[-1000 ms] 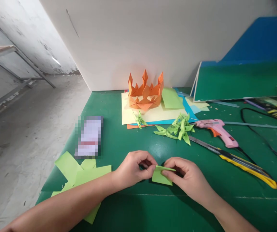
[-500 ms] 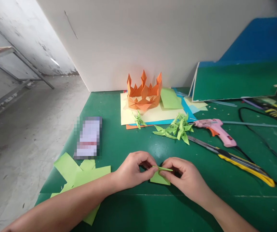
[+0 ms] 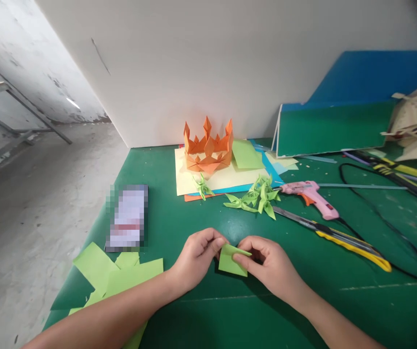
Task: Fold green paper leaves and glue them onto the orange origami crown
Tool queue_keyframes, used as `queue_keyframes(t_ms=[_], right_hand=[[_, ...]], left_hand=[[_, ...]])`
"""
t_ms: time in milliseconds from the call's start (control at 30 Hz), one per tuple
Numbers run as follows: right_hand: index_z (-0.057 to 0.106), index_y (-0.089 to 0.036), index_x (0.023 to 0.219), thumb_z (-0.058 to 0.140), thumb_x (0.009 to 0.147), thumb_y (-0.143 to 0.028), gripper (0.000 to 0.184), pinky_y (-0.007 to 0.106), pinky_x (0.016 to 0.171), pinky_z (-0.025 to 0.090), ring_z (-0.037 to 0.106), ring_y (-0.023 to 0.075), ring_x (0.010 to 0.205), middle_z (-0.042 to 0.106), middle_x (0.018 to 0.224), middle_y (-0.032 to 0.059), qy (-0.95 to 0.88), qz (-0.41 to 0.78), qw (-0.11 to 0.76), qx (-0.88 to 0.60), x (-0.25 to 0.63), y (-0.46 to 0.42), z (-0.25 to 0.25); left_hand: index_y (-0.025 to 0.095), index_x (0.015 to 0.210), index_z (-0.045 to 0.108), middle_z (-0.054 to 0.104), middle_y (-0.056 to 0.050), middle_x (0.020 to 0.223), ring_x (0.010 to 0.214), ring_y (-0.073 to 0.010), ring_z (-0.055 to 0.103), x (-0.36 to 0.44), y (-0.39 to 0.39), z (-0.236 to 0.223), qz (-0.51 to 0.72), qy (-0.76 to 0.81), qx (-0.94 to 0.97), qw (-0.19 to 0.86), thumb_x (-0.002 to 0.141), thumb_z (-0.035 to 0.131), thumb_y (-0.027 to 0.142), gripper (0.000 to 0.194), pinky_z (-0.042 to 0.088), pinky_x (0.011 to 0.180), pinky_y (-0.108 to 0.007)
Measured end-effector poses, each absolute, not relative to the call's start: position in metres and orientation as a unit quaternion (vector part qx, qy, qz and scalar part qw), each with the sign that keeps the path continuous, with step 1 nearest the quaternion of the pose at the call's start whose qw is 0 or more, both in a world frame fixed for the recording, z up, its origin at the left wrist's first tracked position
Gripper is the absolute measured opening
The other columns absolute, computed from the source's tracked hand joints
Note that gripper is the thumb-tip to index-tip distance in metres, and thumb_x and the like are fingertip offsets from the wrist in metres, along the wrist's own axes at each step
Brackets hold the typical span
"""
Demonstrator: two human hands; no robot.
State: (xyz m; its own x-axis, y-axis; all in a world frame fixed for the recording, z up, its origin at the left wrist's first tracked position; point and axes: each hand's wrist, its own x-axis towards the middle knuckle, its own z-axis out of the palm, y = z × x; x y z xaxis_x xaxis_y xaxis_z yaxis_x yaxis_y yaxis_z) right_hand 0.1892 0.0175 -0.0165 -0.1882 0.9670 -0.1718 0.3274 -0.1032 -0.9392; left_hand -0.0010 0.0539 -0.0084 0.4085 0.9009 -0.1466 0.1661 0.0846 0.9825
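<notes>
A small folded piece of light green paper (image 3: 232, 264) is held between my two hands above the green table (image 3: 179, 320). My left hand (image 3: 199, 254) pinches its upper left corner between thumb and fingers. On the other side, my right hand (image 3: 266, 259) grips the right part, its thumb lying on the near face and its fingers behind. The paper's top edge is folded over. Beyond my hands lies a cluster of folded green paper leaves (image 3: 257, 194), and a single green folded piece (image 3: 203, 185) rests to its left. Several loose green sheets (image 3: 131, 278) lie partly under my left forearm.
An orange paper crown (image 3: 208, 155) stands on stacked coloured paper (image 3: 181, 182) at the back. To the right are a pink glue gun (image 3: 312, 194) with a black cord and a yellow-handled cutter (image 3: 349, 247). A blurred phone (image 3: 128, 218) lies left; painted boards (image 3: 335, 128) lean behind.
The view has shifted, so the tabletop things appear lower and further left. My left fingers have moved up at the paper's corner; more of the paper's face shows.
</notes>
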Motion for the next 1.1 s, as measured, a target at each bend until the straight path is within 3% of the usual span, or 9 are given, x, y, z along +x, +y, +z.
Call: queue_keyframes(t_ms=[67,200,300,500,700,900,1100], right_hand=[[0.054,-0.018,0.069,0.062,0.082,-0.042,0.028,0.022,0.054,0.036,0.044,0.0098,0.060,0.050,0.065,-0.0025,-0.562,0.522,0.333,-0.548,0.185,0.017,-0.013],[0.054,-0.019,0.071,0.061,0.082,-0.047,0.032,0.022,0.054,0.036,0.043,0.0093,0.059,0.047,0.063,-0.0039,-0.525,0.551,0.365,-0.536,0.177,0.014,-0.001],[0.055,-0.019,0.076,0.059,0.084,-0.045,0.028,0.022,0.056,0.039,0.047,0.0101,0.061,0.051,0.067,-0.0029,-0.536,0.551,0.374,-0.519,0.173,0.014,0.008],[0.055,-0.020,0.082,0.054,0.088,-0.040,0.021,0.022,0.060,0.042,0.051,0.0115,0.067,0.053,0.074,-0.0011,-0.583,0.524,0.385,-0.487,0.173,0.021,0.006],[0.052,-0.019,0.070,0.056,0.088,-0.040,0.028,0.023,0.056,0.036,0.045,0.0106,0.062,0.048,0.068,-0.0019,-0.579,0.489,0.400,-0.516,0.179,0.024,-0.010],[0.047,-0.020,0.066,0.055,0.089,-0.036,0.029,0.024,0.053,0.029,0.035,0.0091,0.057,0.038,0.062,-0.0046,-0.588,0.495,0.395,-0.504,0.179,0.018,-0.009],[0.046,-0.019,0.064,0.055,0.088,-0.031,0.029,0.024,0.054,0.028,0.037,0.0091,0.058,0.040,0.064,-0.0041,-0.611,0.502,0.381,-0.480,0.178,0.014,-0.005]], left_hand=[[0.015,0.080,0.059,0.055,0.001,0.068,0.062,-0.0094,0.051,-0.002,0.051,-0.007,0.333,0.433,0.585,0.599,0.090,0.054,0.045,0.031,0.043,0.059,-0.021],[0.016,0.082,0.055,0.058,0.001,0.071,0.063,-0.0106,0.055,-0.001,0.044,-0.005,0.327,0.402,0.543,0.661,0.070,0.077,0.045,0.039,0.048,0.059,-0.023],[0.016,0.071,0.050,0.057,0.003,0.064,0.056,-0.0097,0.056,0.000,0.040,-0.002,0.328,0.411,0.489,0.696,0.069,0.077,0.047,0.041,0.051,0.056,-0.024],[0.015,0.069,0.050,0.059,0.002,0.060,0.050,-0.0078,0.055,0.001,0.044,-0.002,0.326,0.424,0.474,0.700,0.069,0.077,0.047,0.042,0.049,0.051,-0.021],[0.017,0.069,0.048,0.046,0.005,0.060,0.053,-0.0090,0.052,0.004,0.046,-0.007,0.276,0.428,0.524,0.682,0.078,0.067,0.048,0.038,0.050,0.053,-0.024],[0.017,0.065,0.044,0.039,0.004,0.060,0.057,-0.0087,0.038,-0.001,0.048,-0.005,0.270,0.413,0.662,0.564,0.092,0.048,0.040,0.035,0.032,0.053,-0.021],[0.016,0.062,0.043,0.038,0.004,0.060,0.058,-0.0090,0.035,0.003,0.046,-0.002,0.243,0.385,0.722,0.521,0.093,0.043,0.031,0.034,0.029,0.056,-0.023]])
